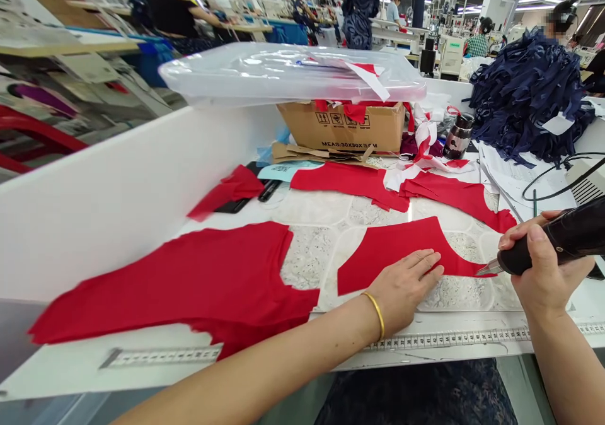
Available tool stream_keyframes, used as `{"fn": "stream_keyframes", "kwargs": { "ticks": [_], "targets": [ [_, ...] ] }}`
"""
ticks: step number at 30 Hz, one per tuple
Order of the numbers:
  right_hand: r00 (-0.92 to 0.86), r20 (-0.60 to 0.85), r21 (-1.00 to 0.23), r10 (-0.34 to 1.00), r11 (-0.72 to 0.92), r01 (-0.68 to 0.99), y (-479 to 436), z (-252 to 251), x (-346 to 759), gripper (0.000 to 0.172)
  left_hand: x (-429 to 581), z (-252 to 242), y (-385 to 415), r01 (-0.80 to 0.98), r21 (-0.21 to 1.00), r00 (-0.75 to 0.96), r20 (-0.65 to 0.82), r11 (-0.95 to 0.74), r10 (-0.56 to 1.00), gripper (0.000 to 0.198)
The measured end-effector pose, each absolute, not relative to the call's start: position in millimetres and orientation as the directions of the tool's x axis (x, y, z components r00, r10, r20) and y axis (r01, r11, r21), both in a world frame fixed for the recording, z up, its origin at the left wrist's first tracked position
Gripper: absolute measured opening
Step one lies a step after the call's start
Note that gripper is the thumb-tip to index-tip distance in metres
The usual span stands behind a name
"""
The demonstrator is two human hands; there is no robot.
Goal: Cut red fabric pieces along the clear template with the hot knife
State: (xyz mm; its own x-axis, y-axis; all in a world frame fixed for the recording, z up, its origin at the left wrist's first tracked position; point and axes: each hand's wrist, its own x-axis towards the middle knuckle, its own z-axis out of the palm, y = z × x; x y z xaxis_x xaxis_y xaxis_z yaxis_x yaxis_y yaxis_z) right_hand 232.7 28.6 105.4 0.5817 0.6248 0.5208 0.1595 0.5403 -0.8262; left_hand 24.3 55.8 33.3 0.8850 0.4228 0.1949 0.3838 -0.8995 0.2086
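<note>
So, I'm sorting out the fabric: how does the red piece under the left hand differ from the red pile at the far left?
The red piece is smaller than the red pile. The piece looks like one flat layer, while the pile shows several layered edges. The left hand rests on the piece; no hand is on the pile. Both are plain red fabric.

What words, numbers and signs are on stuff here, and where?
"MEAS:30X30X" on the cardboard box; its ending is unclear.
Too small: captions under the box's symbols, numbers on the measuring tape, print on the teal card.
Too blurred: label on the dark jar.
</note>
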Motion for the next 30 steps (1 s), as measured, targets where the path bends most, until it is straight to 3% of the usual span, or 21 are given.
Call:
{"fn": "stream_keyframes", "kwargs": {
  "ticks": [7, 14, 21, 25, 30],
  "targets": [
    [0.588, 0.537, -0.82, 0.605, 0.539, 0.193, 26.8, 103.5, 240.2, 0.04, 5.4, 34.3, 55.4, 0.43, 0.16, 0.839, 0.292, -0.888, 0.459, 0.054],
    [0.569, 0.541, -0.82, 0.62, 0.54, 0.192, 25.5, 98.6, 244.3, 0.037, -40.3, 39.4, 60.7, 0.663, 0.102, 0.658, 0.394, -0.742, 0.642, 0.035],
    [0.579, 0.533, -0.824, 0.617, 0.533, 0.19, 24.4, 100.9, 247.1, 0.041, -76.5, 43.6, 68.6, 0.866, 0.071, 0.465, 0.247, -0.494, 0.85, 0.024],
    [0.594, 0.508, -0.849, 0.624, 0.478, 0.223, 23.4, 102.7, 247.6, 0.042, -66.0, 45.2, 65.6, 0.882, 0.168, 0.418, 0.156, -0.441, 0.895, 0.021],
    [0.57, 0.537, -0.844, 0.622, 0.399, 0.36, 18.6, 105.4, 252.4, 0.045, -56.3, 51.1, 66.4, 0.83, 0.394, 0.382, 0.113, -0.394, 0.917, 0.02]
  ]
}}
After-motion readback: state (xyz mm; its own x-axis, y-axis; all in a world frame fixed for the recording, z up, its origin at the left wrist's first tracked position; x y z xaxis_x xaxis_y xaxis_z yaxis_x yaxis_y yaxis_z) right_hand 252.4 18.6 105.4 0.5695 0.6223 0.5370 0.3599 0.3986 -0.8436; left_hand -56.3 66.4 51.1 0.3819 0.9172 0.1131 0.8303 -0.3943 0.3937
